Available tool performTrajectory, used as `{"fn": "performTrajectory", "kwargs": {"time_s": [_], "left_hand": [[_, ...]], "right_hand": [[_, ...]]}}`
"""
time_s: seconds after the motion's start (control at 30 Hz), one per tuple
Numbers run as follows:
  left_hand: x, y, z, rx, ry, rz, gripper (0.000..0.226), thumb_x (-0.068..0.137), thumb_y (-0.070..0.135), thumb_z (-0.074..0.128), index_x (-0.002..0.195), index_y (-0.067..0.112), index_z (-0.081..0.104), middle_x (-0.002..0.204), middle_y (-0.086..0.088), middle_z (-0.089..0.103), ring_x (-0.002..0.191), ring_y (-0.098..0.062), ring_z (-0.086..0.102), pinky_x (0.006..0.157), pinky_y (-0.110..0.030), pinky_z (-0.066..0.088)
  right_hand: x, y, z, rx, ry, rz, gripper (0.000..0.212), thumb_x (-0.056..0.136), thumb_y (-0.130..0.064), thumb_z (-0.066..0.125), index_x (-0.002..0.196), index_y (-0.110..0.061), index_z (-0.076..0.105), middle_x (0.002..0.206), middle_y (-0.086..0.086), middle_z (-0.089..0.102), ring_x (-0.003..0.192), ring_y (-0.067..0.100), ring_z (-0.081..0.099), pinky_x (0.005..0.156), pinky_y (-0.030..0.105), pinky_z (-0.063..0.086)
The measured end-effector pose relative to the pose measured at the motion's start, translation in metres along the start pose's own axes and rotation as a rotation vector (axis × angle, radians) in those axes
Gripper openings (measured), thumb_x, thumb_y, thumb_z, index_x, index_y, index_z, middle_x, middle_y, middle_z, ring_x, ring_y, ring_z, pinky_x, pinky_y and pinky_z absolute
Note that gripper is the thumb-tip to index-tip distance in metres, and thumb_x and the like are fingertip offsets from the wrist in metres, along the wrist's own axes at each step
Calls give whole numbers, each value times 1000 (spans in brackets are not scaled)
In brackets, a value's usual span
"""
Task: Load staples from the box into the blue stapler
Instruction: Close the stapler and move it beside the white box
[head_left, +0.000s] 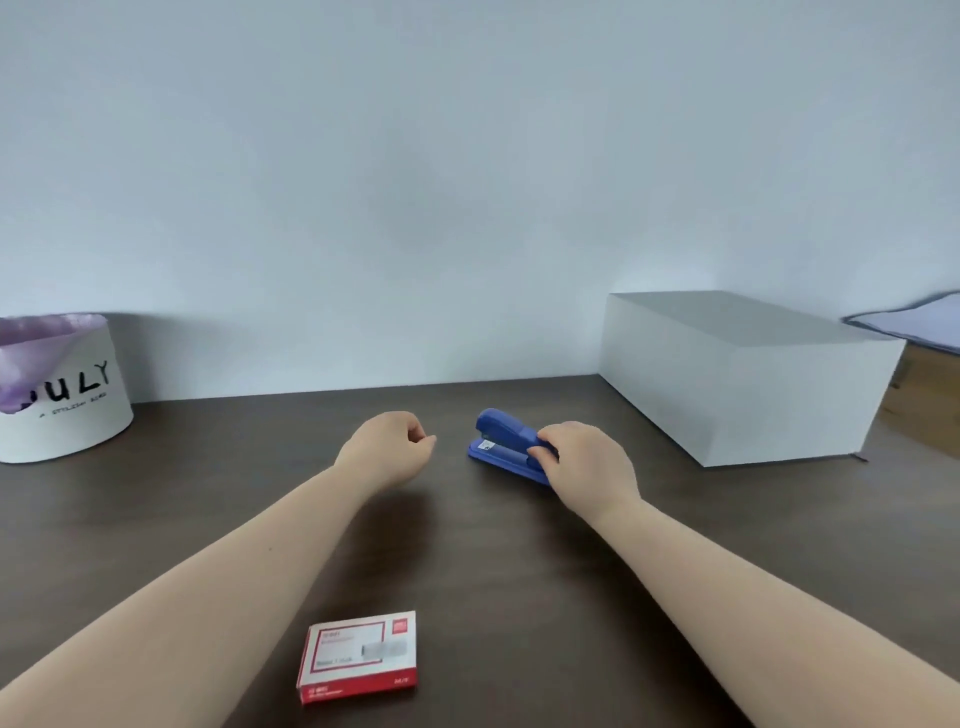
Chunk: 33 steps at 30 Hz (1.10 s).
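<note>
The blue stapler (500, 441) lies closed on the dark wooden table (498, 561), towards the back and right of centre. My right hand (587, 465) covers its near end, fingers curled around the body. To the left of the stapler, a short gap away, my left hand (392, 449) hovers with its fingers loosely curled and nothing in it. The red and white staple box (358, 656) lies flat and closed near the table's front edge, between my two forearms.
A large grey box (748, 374) stands at the back right against the wall. A white round bin (62, 389) with a purple liner stands at the back left. A bluish sheet (914, 322) shows at the far right edge.
</note>
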<state>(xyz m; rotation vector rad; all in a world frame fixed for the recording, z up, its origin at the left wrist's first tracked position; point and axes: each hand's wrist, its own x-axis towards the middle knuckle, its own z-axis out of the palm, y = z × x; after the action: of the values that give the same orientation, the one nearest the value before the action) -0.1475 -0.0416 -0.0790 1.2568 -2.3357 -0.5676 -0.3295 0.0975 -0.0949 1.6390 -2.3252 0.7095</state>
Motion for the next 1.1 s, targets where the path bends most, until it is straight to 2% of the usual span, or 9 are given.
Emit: {"fn": "performTrajectory", "kwargs": {"time_s": [0.1,0.27,0.4,0.63,0.7,0.77,0.87,1.0,1.1], "left_hand": [[19,4,15,18,-35,39,22,83,38,50,66,25,53,81,2,69,84,-21,61,77,-35,51],[44,7,35,19,-85,114,23,84,37,52,65,26,52,75,5,63,79,-20,58,70,-31,44],[67,9,41,-1,-92,156,23,84,38,53,65,25,54,73,6,62,78,-19,58,71,-31,45],[97,17,54,0,-97,183,25,83,39,53,61,28,51,71,9,58,80,-21,57,72,-31,45],[100,19,59,16,-96,187,24,83,39,53,62,29,50,72,10,57,82,-21,57,72,-30,43],[102,20,61,21,-91,190,24,83,40,53,62,30,50,72,11,55,83,-20,57,72,-29,43],[105,20,63,11,-88,200,23,84,40,53,64,29,51,71,12,55,82,-19,57,72,-29,43],[106,15,65,-18,-75,218,17,84,39,53,73,26,57,70,15,54,79,-18,56,69,-29,41],[104,13,67,-36,-56,222,16,85,38,53,78,25,60,71,15,54,80,-17,56,70,-28,41]], "right_hand": [[26,29,4,-82,42,92,25,93,-31,48,85,-13,63,80,2,61,73,21,54,55,30,38],[65,67,10,-210,102,211,22,93,-28,47,79,-11,52,79,6,52,71,24,45,56,32,36],[91,88,17,-200,137,286,18,93,-23,46,90,-8,56,89,10,60,71,25,46,56,32,37],[115,104,23,-285,118,281,19,94,-21,44,96,-6,57,96,13,62,72,26,44,58,33,37],[120,107,24,-309,117,274,19,94,-20,45,98,-6,57,98,13,63,75,27,47,59,33,38],[125,111,25,-346,118,274,19,93,-19,46,102,-6,58,101,14,63,89,30,53,61,34,41],[131,115,25,-418,124,291,21,91,-14,50,109,-7,59,106,13,60,108,31,49,67,36,45],[136,114,26,-401,115,298,21,93,-12,46,108,-4,58,108,15,54,101,32,52,64,36,41],[137,114,27,-378,122,300,23,94,-14,45,110,-4,58,110,16,53,102,33,51,69,38,45]]}}
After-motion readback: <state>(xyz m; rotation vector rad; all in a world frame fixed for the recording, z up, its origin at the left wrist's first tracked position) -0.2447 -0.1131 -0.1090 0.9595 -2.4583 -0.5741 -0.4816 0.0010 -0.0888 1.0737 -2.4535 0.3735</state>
